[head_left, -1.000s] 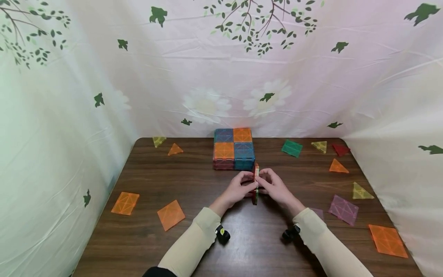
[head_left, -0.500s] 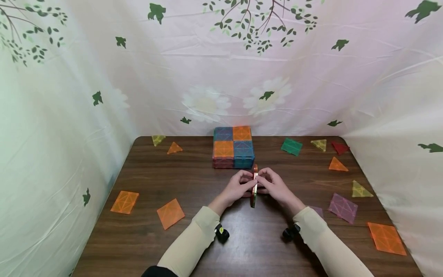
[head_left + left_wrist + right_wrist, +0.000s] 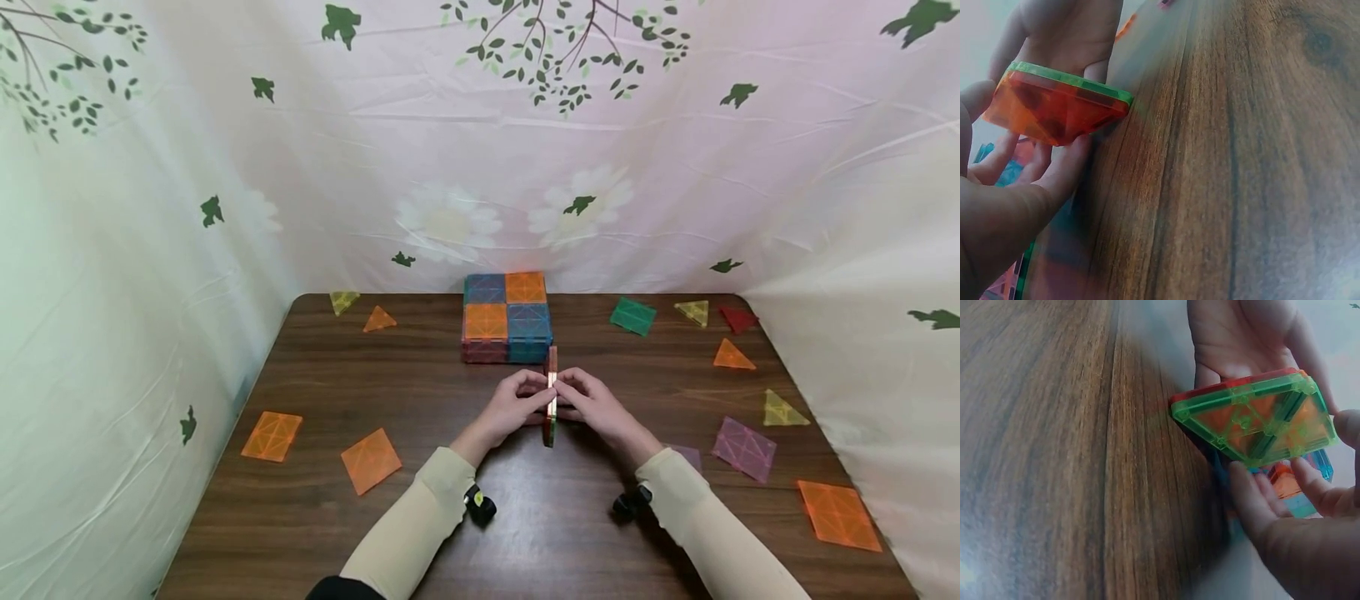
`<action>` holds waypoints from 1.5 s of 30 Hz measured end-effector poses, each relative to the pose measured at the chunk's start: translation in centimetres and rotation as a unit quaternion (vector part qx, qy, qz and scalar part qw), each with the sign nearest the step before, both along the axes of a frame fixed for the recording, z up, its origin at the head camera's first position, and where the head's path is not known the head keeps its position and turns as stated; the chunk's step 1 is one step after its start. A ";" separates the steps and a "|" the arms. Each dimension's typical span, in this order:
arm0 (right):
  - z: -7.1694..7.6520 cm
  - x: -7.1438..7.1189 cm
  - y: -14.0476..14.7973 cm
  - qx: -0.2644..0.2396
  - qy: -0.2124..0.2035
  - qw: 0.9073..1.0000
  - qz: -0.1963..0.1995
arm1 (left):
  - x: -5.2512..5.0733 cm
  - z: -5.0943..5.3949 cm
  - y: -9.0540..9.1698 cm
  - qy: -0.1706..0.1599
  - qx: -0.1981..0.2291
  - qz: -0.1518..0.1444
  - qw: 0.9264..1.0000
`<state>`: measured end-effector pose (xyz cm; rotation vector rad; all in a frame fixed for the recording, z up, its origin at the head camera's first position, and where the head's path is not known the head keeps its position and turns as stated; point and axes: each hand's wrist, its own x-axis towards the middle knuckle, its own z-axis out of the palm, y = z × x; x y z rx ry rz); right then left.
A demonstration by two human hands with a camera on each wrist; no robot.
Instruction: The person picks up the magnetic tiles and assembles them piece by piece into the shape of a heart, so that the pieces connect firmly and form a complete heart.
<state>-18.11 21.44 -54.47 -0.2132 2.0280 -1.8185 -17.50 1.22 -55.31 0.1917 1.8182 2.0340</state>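
Observation:
Between my two hands stands a thin stack of translucent magnetic tiles [image 3: 552, 406], edge-on in the head view. My left hand [image 3: 517, 406] pinches it from the left between thumb and fingers; my right hand [image 3: 595, 407] grips it from the right. In the left wrist view an orange-red tile [image 3: 1054, 109] faces the camera, with a green edge behind it. From the right wrist, a green tile [image 3: 1244, 428] is in front and a red edge shows behind. Just beyond my hands sits a box of orange and blue magnetic tiles [image 3: 507, 319] with reddish and blue front sides.
Orange squares [image 3: 371, 461] lie at the left, and another orange square [image 3: 838, 517] at the far right. Purple tiles [image 3: 745, 450], small yellow, orange and red triangles [image 3: 738, 319] and a green tile [image 3: 633, 317] lie on the right. A printed curtain [image 3: 495, 167] hangs behind the table.
The tile stack has tilted slightly between my fingers and stands straighter than half a second ago, its far end a little higher in view. Both hands have hardly moved.

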 end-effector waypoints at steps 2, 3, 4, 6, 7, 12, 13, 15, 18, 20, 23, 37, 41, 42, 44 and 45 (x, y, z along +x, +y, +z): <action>0.0 0.0 0.2 0.000 -0.011 1.000 0.013 | 0.0 -0.1 -0.1 0.008 -0.002 0.001 1.000; 0.1 0.1 0.3 -0.002 -0.016 1.000 0.019 | 0.0 -0.1 -0.1 0.012 -0.003 0.001 1.000; 0.1 0.1 0.4 -0.004 -0.017 0.999 0.028 | 0.0 -0.2 -0.1 0.017 -0.006 0.002 1.000; 0.3 0.2 0.7 -0.002 -0.010 0.999 0.045 | 0.0 -0.2 -0.2 0.017 -0.005 0.004 1.000; 0.3 0.3 0.8 -0.001 -0.002 0.998 0.058 | 0.0 -0.3 -0.2 0.016 -0.007 0.006 1.000; 0.0 0.4 1.2 0.042 0.091 0.988 0.120 | -0.1 -0.3 -0.3 -0.006 -0.009 0.014 1.000; -0.1 0.4 1.2 0.048 0.108 0.985 0.127 | -0.1 -0.3 -0.3 -0.008 -0.010 0.015 1.000; -0.3 0.4 1.2 0.056 0.128 0.982 0.127 | -0.1 -0.3 -0.4 -0.008 -0.010 0.017 1.000; -0.4 0.5 0.9 0.043 0.122 0.985 0.114 | -0.1 -0.3 -0.5 -0.003 -0.009 0.019 1.000; -0.3 0.7 0.8 0.030 0.107 0.988 0.103 | 0.0 -0.2 -0.5 0.006 -0.010 0.019 1.000; -0.1 0.8 0.6 0.014 0.086 0.992 0.089 | 0.1 -0.2 -0.6 0.029 -0.020 0.021 0.999; 0.0 0.6 0.3 0.030 0.087 0.995 0.035 | 0.3 -0.2 -0.7 0.027 -0.004 0.017 0.999; -0.1 0.6 0.2 0.028 0.090 0.995 0.026 | 0.3 0.0 -0.9 0.036 -0.001 0.005 0.999; -0.2 0.6 0.2 0.027 0.091 0.995 0.026 | 0.3 0.0 -1.0 0.037 -0.001 0.001 0.999; -0.2 0.6 0.2 0.026 0.092 0.995 0.024 | 0.3 0.0 -1.1 0.040 -0.001 -0.006 0.999; -0.2 0.6 0.2 0.025 0.092 0.995 0.023 | 0.3 0.0 -1.2 0.042 -0.001 -0.008 0.999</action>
